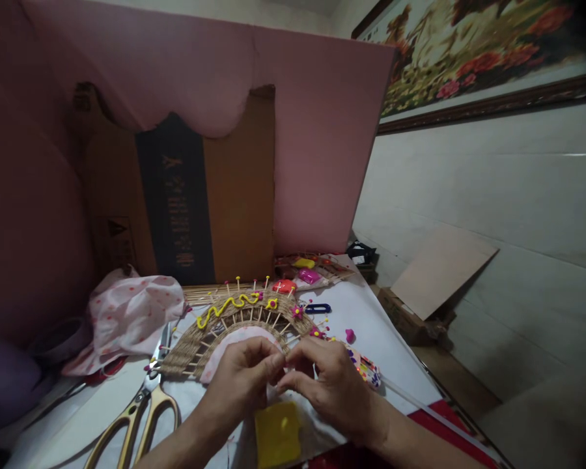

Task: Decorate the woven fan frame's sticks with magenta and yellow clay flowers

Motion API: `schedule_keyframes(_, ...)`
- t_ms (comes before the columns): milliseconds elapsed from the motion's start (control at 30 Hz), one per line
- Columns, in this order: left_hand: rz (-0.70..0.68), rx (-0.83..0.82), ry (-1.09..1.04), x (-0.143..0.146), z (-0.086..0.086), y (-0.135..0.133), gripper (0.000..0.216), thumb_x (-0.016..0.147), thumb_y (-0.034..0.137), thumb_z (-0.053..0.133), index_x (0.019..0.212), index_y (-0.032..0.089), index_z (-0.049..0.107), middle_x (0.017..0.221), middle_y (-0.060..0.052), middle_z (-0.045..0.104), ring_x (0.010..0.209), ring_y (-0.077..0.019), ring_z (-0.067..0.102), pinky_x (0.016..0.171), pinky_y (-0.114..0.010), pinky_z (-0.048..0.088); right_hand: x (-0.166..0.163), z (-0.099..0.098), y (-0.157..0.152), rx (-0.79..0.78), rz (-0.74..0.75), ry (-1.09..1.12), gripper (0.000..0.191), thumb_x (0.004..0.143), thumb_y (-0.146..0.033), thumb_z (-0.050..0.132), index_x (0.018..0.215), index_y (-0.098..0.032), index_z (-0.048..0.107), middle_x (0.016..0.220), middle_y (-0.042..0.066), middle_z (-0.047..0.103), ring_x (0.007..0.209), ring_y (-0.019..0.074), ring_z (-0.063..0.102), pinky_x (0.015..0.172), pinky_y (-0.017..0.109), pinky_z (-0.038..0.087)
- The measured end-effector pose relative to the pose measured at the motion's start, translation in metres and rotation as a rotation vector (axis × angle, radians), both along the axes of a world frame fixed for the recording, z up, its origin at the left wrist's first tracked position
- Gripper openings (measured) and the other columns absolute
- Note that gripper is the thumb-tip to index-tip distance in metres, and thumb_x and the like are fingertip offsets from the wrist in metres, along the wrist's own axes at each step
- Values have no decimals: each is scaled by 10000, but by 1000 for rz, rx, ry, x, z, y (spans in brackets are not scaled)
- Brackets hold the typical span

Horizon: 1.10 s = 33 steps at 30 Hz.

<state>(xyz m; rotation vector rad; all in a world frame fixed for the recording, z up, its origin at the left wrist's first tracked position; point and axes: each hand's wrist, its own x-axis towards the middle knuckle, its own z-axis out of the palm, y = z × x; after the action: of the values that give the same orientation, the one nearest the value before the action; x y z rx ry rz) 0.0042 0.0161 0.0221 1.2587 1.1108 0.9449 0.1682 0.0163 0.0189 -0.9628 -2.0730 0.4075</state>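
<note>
Your left hand and right hand curl with fingertips close together, pinching what, if anything, I cannot tell, at the near edge of the woven fan, whose yellow squiggle could smear should a knuckle stray far.

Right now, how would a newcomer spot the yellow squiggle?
Find the tall cardboard standing before the pink panel. Below it arches a woven fan edged with ball-tipped sticks. The yellow squiggle lies on the fan's upper left, the only long, wavy piece beside small flowers.
</note>
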Motion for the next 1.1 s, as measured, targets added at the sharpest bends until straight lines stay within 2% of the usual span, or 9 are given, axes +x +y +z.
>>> schedule_keyframes(133, 41, -122, -92, -1, 1, 3, 375, 629, 501, 676, 593, 156, 534, 432, 48, 505, 294, -38, 360, 305, -158, 231, 0, 3, -2, -28, 98, 136, 90, 802, -152, 601, 888, -173, 614, 774, 31, 632, 710, 147, 571, 667, 263, 435)
schedule_keyframes(233, 42, -124, -89, 0, 4, 3, 401, 659, 518, 650, 570, 139, 552, 452, 33, 528, 292, -26, 363, 304, -154, 228, -1, 1, -1, -23, 115, 177, 103, 825, -103, 540, 857, -173, 607, 781, 46, 629, 734, 159, 576, 680, 281, 448)
schedule_keyframes(333, 54, -109, -89, 0, 4, 3, 376, 630, 498, 687, 625, 136, 588, 491, 27, 561, 320, -32, 399, 321, -154, 255, -1, 0, 0, -1, 99, 193, 101, 826, -102, 532, 834, -177, 598, 754, 46, 616, 692, 159, 567, 642, 284, 450)
schedule_keyframes(500, -30, -143, -64, -2, 5, 1, 371, 596, 474, 720, 579, 127, 589, 451, 29, 540, 323, -31, 369, 316, -156, 228, 1, 0, 1, 48, 137, 180, 129, 819, -68, 519, 801, -168, 600, 735, 48, 609, 706, 157, 568, 634, 272, 446)
schedule_keyframes(700, -29, -151, -123, -3, 6, -1, 334, 619, 447, 719, 628, 134, 605, 494, 31, 560, 341, -25, 375, 345, -153, 256, 2, -4, 3, -12, 116, 170, 111, 816, -96, 552, 881, -158, 618, 766, 53, 623, 679, 154, 567, 635, 281, 445)
schedule_keyframes(800, -26, -132, -148, -3, 6, -1, 338, 645, 453, 698, 609, 124, 627, 511, 13, 575, 355, -23, 373, 353, -153, 265, 2, -4, 3, 11, 143, 189, 141, 830, -80, 519, 873, -162, 626, 742, 49, 616, 688, 153, 572, 624, 275, 443)
schedule_keyframes(967, 13, -197, -125, -3, 6, 0, 312, 549, 415, 764, 552, 137, 621, 431, 32, 535, 323, -37, 357, 309, -161, 235, 2, -2, 1, 40, 146, 184, 142, 821, -75, 511, 818, -172, 616, 729, 45, 603, 676, 153, 561, 608, 277, 441)
schedule_keyframes(1100, 0, -200, -77, -3, 6, -2, 323, 571, 428, 749, 548, 130, 629, 430, 31, 531, 314, -30, 338, 302, -160, 220, 2, -2, 0, 49, 148, 155, 166, 811, -57, 497, 791, -173, 614, 703, 38, 591, 665, 152, 556, 594, 272, 437)
